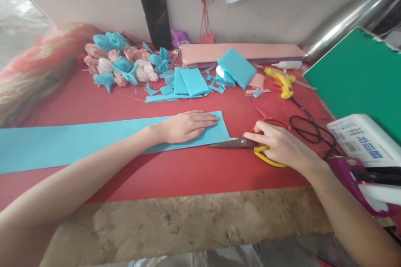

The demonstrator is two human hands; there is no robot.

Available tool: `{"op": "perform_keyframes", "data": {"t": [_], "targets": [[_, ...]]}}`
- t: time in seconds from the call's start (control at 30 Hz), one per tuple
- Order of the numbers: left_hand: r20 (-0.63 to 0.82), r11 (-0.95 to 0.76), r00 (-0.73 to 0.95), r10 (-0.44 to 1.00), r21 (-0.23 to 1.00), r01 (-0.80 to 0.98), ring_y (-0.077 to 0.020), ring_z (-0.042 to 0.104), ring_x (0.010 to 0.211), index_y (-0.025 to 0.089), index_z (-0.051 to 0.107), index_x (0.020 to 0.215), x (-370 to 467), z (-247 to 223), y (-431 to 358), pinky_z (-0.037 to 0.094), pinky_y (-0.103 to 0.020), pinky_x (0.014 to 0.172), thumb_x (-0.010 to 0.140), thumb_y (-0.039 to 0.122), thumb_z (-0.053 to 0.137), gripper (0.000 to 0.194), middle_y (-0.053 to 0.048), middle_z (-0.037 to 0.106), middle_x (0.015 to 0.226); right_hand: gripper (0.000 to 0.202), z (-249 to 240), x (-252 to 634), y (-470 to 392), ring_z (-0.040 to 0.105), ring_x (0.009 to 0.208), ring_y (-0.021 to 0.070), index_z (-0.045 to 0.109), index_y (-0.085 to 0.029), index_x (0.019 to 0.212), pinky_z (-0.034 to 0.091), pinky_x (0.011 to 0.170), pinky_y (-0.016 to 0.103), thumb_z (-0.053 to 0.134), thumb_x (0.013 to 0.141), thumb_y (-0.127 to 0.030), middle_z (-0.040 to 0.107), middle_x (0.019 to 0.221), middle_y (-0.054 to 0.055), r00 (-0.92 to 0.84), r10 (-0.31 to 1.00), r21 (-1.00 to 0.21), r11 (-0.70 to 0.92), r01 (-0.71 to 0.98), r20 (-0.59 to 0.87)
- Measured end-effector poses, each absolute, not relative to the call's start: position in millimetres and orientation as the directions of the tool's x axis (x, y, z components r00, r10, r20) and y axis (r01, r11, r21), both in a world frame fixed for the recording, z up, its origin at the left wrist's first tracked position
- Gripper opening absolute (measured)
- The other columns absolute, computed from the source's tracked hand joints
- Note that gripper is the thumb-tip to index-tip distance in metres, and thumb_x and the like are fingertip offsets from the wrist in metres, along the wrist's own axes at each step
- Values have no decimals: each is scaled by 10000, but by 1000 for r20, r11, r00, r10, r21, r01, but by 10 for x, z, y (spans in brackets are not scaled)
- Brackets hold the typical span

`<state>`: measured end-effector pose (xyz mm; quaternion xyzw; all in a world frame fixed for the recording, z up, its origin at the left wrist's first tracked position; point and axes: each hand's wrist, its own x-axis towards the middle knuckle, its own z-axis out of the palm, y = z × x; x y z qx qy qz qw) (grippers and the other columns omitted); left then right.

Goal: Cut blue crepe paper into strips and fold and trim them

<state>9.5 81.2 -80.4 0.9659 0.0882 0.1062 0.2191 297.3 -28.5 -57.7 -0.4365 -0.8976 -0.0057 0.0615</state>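
Observation:
A long strip of light blue paper (72, 142) lies across the red tabletop, running from the left edge to the middle. My left hand (188, 127) rests flat on its right end, fingers together and stretched out. In my right hand (275, 142) is a pair of scissors (241, 142) with yellow handles, held low over the table. The blades point left and lie along the strip's near right corner; whether they touch the paper I cannot tell. A red loop (278, 122) shows just behind the right hand, partly hidden by it.
Crepe-paper flowers (122, 60) are heaped at the back left. Folded blue paper (194, 81) and scraps lie behind the strip. A yellow glue gun (282, 81) with a black cord, a green board (360, 75) and a white box (360, 139) stand right.

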Motion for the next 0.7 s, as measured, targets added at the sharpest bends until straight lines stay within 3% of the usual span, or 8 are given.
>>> {"op": "perform_keyframes", "data": {"t": [0.27, 0.4, 0.7], "targets": [[176, -892, 963, 206, 438, 111, -182, 366, 1356, 121, 430, 1366, 94, -822, 819, 253, -392, 1150, 941, 188, 307, 447, -114, 443, 1432, 624, -625, 2974, -338, 509, 802, 232, 463, -76, 1339, 469, 740, 370, 434, 720, -3, 499, 914, 105, -624, 781, 58, 622, 781, 31], [168, -883, 962, 214, 454, 117, -181, 363, 1358, 147, 424, 1372, 96, -799, 808, 253, -402, 1147, 939, 197, 316, 449, -103, 436, 1439, 588, -620, 2916, -329, 462, 789, 241, 462, -70, 1345, 444, 736, 394, 463, 757, -64, 488, 904, 112, -627, 778, 107, 620, 777, 48], [162, -897, 966, 199, 427, 113, -197, 350, 1366, 105, 444, 1355, 92, -793, 803, 237, -391, 1155, 932, 203, 300, 457, -124, 428, 1441, 663, -614, 2838, -259, 456, 818, 224, 491, -113, 1335, 420, 766, 363, 460, 691, 43, 480, 918, 88, -625, 780, 62, 624, 779, 9]]}}
